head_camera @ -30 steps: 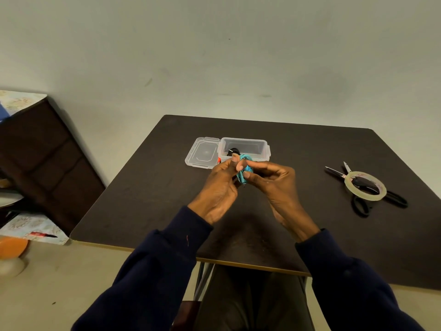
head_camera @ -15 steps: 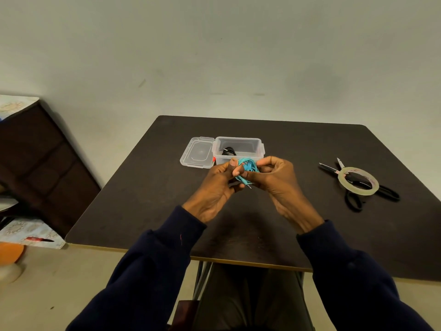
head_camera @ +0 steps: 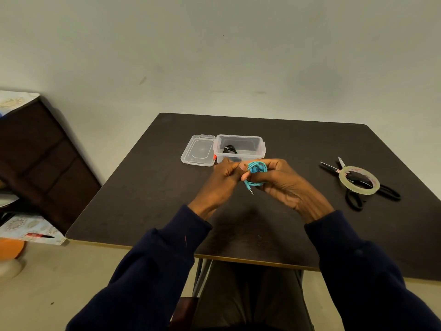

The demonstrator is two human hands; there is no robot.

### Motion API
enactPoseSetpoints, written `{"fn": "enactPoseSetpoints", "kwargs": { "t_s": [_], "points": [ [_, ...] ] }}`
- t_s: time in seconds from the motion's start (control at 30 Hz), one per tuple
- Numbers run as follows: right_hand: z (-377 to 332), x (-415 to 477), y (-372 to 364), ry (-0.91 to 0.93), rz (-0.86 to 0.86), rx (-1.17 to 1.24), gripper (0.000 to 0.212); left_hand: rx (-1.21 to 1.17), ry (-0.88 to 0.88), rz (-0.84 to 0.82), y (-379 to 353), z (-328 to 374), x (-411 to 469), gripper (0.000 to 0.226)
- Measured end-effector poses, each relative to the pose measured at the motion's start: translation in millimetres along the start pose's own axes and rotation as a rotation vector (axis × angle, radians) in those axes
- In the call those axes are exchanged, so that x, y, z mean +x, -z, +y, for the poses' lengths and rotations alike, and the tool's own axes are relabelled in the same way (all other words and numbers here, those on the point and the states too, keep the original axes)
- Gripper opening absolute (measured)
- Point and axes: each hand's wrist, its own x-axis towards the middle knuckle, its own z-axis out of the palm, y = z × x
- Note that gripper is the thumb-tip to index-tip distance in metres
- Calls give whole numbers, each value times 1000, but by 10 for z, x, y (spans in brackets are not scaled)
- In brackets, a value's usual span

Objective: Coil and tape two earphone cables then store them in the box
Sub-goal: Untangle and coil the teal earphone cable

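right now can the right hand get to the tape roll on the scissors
Probably yes: the tape roll lies on the scissors right of the right hand, only bare table between. But that hand holds the blue cable, so it must let go first.

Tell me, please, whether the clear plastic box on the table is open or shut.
Open: the lid lies flat beside the box, a black earphone cable inside.

Plain pale wall (head_camera: 238, 44), dark square table (head_camera: 143, 187), brown cabinet (head_camera: 35, 158) at left, beige floor (head_camera: 59, 283)
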Motion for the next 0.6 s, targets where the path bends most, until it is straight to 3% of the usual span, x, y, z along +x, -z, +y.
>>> {"fn": "enactPoseSetpoints", "kwargs": {
  "t_s": [0.13, 0.3, 0.47, 0.6],
  "points": [
    [26, -55, 27, -31, -69, -51, 26, -49, 28, -33, 47, 100, -14, 38],
    [82, -44, 90, -62, -109, -110, 43, -356, 207, -167, 68, 153, -61, 40],
    [114, -80, 160, -52, -177, 41, 42, -645, 302, -191, 114, 97, -61, 37],
    [106, -121, 217, -43, -221, 79, 49, -673, 311, -214, 138, 135, -69, 41]
  ]
}}
